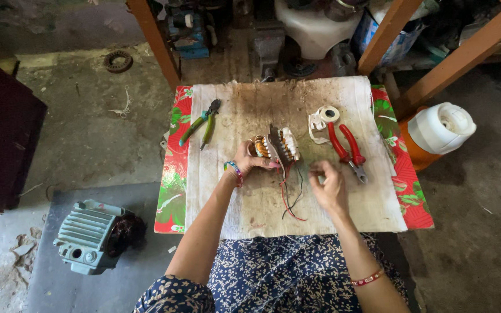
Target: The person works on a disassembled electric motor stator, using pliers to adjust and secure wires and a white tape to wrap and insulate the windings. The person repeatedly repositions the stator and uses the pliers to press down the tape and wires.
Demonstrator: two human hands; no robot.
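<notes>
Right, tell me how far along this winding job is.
Done: the coil block sits wound, white tape around one end. In hand: the left hand steadies it on the cloth-covered table while the right hand pinches something too small to tell beside its loose red and black leads. Left: those leads hang free; tape roll, red pliers and green pliers lie out.

Two pairs of pliers, one wound coil, one tape roll, one motor housing and one flask are counted.
</notes>
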